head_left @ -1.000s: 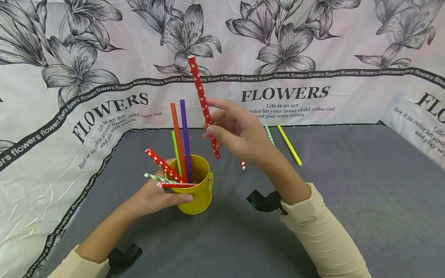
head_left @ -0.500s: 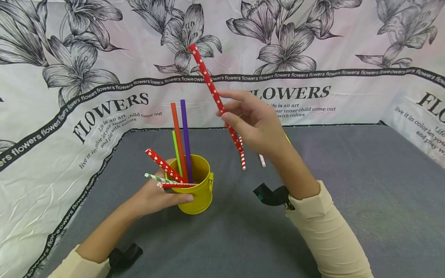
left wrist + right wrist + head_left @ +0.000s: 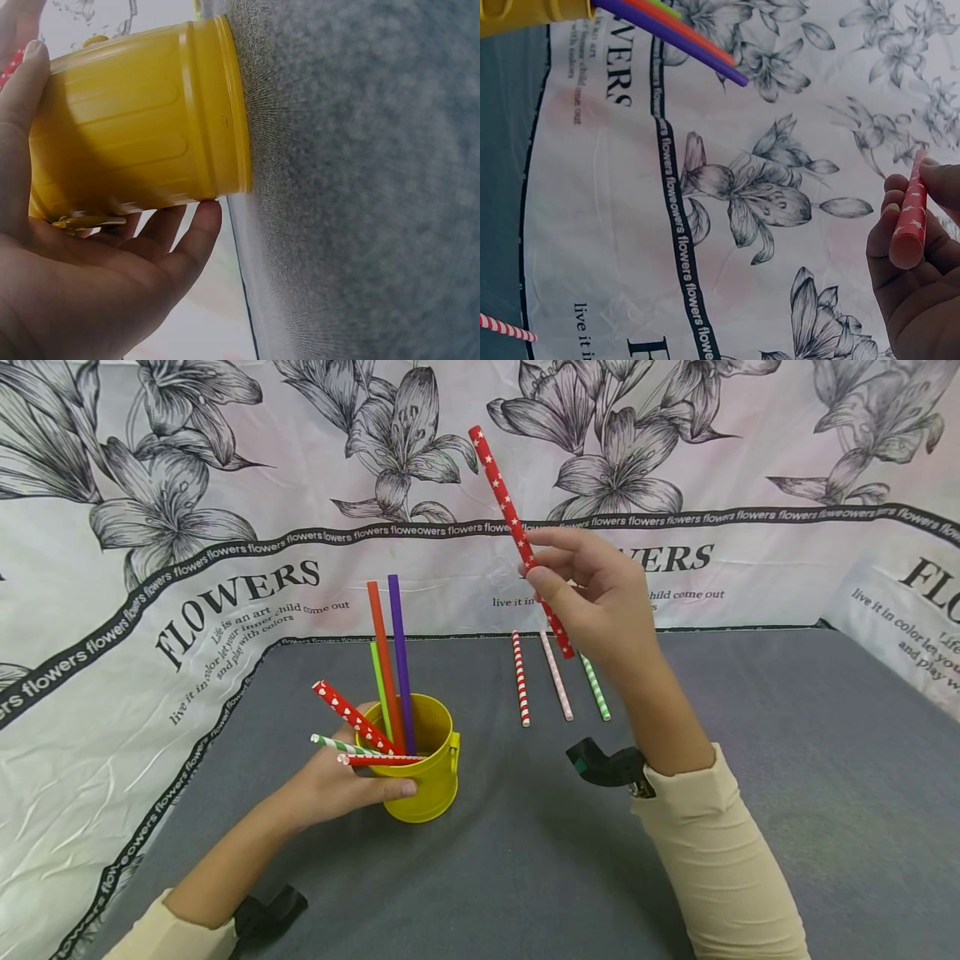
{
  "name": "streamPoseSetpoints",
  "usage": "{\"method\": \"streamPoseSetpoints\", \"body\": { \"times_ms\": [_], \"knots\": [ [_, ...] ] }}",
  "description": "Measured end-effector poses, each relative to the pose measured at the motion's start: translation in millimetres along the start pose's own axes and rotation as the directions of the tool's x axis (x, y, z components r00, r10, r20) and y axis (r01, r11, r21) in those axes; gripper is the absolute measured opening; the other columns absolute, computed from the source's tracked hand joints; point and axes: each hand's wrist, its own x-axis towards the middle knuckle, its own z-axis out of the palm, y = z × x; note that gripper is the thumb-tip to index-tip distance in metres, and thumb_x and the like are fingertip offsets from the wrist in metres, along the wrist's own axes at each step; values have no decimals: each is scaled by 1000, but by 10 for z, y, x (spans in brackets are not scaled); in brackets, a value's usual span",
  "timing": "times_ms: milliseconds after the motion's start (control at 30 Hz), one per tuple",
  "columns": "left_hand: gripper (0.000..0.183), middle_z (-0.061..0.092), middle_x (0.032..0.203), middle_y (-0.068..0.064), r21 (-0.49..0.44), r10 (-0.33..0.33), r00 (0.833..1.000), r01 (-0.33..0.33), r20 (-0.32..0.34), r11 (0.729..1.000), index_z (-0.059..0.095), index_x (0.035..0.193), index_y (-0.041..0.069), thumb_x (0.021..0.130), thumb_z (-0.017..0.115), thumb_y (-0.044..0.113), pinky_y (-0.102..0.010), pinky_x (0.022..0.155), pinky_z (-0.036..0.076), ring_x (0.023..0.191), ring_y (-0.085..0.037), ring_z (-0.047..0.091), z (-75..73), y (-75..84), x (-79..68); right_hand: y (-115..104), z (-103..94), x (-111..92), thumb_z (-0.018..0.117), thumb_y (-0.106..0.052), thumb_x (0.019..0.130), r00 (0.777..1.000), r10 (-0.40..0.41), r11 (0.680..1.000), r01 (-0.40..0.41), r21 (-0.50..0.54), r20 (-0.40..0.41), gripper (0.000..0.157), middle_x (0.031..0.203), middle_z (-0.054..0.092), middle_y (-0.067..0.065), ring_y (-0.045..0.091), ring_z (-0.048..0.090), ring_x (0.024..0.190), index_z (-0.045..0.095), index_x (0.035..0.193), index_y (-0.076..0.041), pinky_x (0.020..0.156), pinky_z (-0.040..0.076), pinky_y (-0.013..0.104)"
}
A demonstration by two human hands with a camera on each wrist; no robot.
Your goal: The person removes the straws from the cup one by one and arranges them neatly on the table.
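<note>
my left hand [image 3: 337, 785] is gripping the yellow bucket [image 3: 423, 797] round its wall, thumb lying across the near side and fingers reaching behind, probably because straws leaning over the rim could be unsettling it. its base is sitting at the grey table [image 3: 525, 843]; i cannot tell whether it is resting fully flat. inside, the orange straw [image 3: 382, 643], the purple straw [image 3: 401, 652] and the lime-green straw [image 3: 381, 689] are standing nearly upright, while the heart-printed straw [image 3: 352, 716], the green-striped straw [image 3: 341, 744] and a low red straw [image 3: 375, 760] are slanting out to the left, seemingly because the wide mouth is letting them fall aside.

my right hand [image 3: 603, 589] is pinching the star-printed straw [image 3: 501, 485] between thumb and fingers, holding it in the air well apart from the bucket. i am gripping it below its middle, so the longer part is tilting up and leftward; a light pinch is likely enough for so slim a tube. beyond, the red-striped straw [image 3: 520, 681], the pink straw [image 3: 556, 675] and the mint-striped straw [image 3: 595, 689] are lying apart in a row on the table, which may be making each easy to tell from its neighbours.
</note>
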Motion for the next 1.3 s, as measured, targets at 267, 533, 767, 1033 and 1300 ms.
{"method": "streamPoseSetpoints", "body": {
  "times_ms": [267, 533, 767, 1033, 1300],
  "knots": [
    [69, 59, 132, -5, 8, -29, 1000, 29, -11, 1000, 46, 138, 10, 82, 85, 17, -37, 99, 49, 120, -22, 57, 0, 5, -8, 10, -91, 20, 67, -3, 95, 995, 93, 995, -94, -40, -47, 25, 99, 73, 12, 23, 65, 79, 70, 120, -4, 66, 52, 28],
    [70, 59, 133, -5, 6, -41, 999, 42, -18, 999, 46, 139, 10, 81, 85, 17, -37, 99, 49, 121, -23, 58, 5, 8, -8, 48, -197, 43, 66, -6, 97, 982, 142, 988, -148, -42, -128, 20, 86, 68, 7, 21, 54, 60, 72, 116, -2, 52, 48, 22],
    [69, 59, 132, -5, 12, -38, 999, 38, -18, 999, 46, 138, 9, 82, 85, 16, -35, 99, 49, 120, -24, 58, 4, 12, -10, 69, -313, 45, 67, -8, 96, 966, 216, 973, -225, -45, -144, 22, 90, 67, 10, 21, 55, 67, 72, 117, -2, 51, 48, 21],
    [69, 59, 132, -6, 15, -27, 1000, 27, -12, 1000, 45, 138, 9, 82, 85, 16, -35, 99, 49, 120, -24, 58, 9, 8, -14, 124, -536, 45, 66, -8, 96, 934, 279, 957, -290, -17, -224, 20, 86, 65, 13, 20, 53, 63, 74, 112, -1, 49, 46, 19],
    [69, 57, 133, -5, 22, -32, 999, 32, -15, 999, 47, 139, 11, 81, 86, 18, -37, 99, 49, 121, -23, 57, 5, 4, -10, 179, -714, 45, 63, -9, 96, 898, 359, 917, -390, -79, -255, 23, 88, 64, 8, 18, 54, 65, 73, 115, -1, 50, 47, 19]
  ]
}}
